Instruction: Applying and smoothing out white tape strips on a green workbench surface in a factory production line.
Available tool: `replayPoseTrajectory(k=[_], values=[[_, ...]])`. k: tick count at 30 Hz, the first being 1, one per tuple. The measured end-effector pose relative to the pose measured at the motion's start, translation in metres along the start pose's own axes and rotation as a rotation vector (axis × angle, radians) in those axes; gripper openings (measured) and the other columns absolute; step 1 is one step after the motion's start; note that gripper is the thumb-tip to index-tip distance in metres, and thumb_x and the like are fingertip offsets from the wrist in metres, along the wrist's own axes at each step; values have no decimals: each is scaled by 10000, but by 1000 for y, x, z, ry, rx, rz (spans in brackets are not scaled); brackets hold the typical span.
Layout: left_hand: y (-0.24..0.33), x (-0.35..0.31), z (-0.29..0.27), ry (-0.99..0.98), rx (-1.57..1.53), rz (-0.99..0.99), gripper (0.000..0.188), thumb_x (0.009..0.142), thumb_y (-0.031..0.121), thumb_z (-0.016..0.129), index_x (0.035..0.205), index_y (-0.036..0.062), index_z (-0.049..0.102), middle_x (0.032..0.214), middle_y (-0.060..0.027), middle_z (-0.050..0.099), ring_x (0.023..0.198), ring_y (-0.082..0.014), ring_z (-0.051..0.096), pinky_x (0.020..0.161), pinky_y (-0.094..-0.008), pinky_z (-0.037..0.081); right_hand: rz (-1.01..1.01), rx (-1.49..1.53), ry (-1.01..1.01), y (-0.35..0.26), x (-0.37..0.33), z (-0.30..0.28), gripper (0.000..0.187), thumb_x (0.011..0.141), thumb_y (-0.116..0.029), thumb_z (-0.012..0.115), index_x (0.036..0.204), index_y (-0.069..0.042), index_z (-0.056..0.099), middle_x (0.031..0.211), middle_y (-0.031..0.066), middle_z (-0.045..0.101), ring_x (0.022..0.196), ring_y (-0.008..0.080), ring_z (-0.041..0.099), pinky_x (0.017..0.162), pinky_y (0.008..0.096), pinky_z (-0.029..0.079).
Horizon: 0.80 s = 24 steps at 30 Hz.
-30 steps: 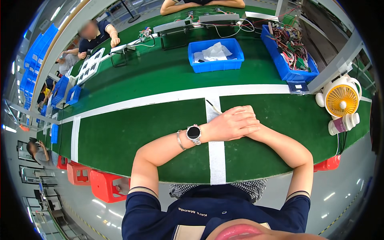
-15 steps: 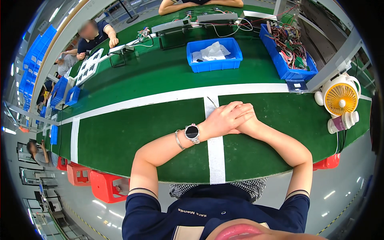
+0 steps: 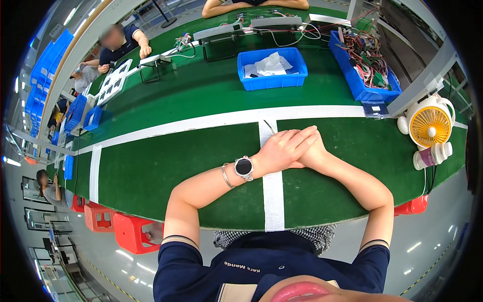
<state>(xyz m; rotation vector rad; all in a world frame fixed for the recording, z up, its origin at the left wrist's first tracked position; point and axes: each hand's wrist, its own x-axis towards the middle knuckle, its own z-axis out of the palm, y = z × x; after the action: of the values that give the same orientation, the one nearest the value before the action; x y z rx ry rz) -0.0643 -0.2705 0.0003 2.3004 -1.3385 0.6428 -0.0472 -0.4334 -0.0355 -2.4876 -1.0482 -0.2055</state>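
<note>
On the green table mat [image 3: 176, 156], my left hand [image 3: 279, 150] lies over my right hand [image 3: 314, 153], close to a white tape strip [image 3: 273, 201]. The left fingers are stretched out and rest across the right hand. No object shows in either hand. The fingers of the right hand are mostly hidden underneath. A round-faced watch [image 3: 244, 167] and a bangle [image 3: 227, 175] are on my left wrist. Just beyond the hands, a thin dark strip [image 3: 269, 126] lies on the tape.
Ahead stands a blue bin [image 3: 272, 83] with white crumpled material. Farther right is a blue bin [image 3: 370, 94] of wires. A yellow-white fan [image 3: 430, 126] and a white bottle [image 3: 432, 155] are at right. Lamp-like units [image 3: 217, 32] line the far side, where other people sit.
My left fingers have straightened and drawn closer together over the right hand. The hands stay in about the same place, and the view has shifted slightly.
</note>
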Motion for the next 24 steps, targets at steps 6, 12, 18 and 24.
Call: replayPoseTrajectory(k=[6, 12, 18, 24], values=[[1, 2, -1, -7, -21, 4, 983, 492, 304, 901, 1356, 16, 533, 1438, -128, 530, 1171, -273, 614, 991, -368, 526, -48, -105, 127, 7, -3, 11, 200, 714, -193, 723, 854, -78, 638, 789, 95, 654, 724, 294, 651, 574, 434, 483], [-1, 0, 1, -17, -37, 5, 989, 499, 297, 902, 1368, 17, 521, 1441, -129, 528, 1163, -269, 616, 996, -375, 522, -90, -108, 167, 0, -2, -1, 202, 711, -192, 728, 851, -79, 635, 775, 99, 651, 712, 303, 650, 576, 442, 487], [1, 2, -4, -23, 39, 9, 934, 531, 327, 856, 1353, 7, 549, 1433, -121, 549, 1023, -225, 667, 870, -342, 563, -97, -73, 164, 4, -5, 3, 298, 663, -209, 773, 892, -72, 641, 818, 95, 649, 726, 297, 645, 579, 437, 477], [1, 3, -4, -83, 134, -10, 1008, 475, 388, 885, 1351, 18, 553, 1413, -138, 553, 806, -186, 675, 736, -306, 572, -79, -92, 140, 5, -3, 7, 208, 676, -188, 736, 814, -75, 629, 734, 97, 643, 658, 304, 645, 547, 438, 486]])
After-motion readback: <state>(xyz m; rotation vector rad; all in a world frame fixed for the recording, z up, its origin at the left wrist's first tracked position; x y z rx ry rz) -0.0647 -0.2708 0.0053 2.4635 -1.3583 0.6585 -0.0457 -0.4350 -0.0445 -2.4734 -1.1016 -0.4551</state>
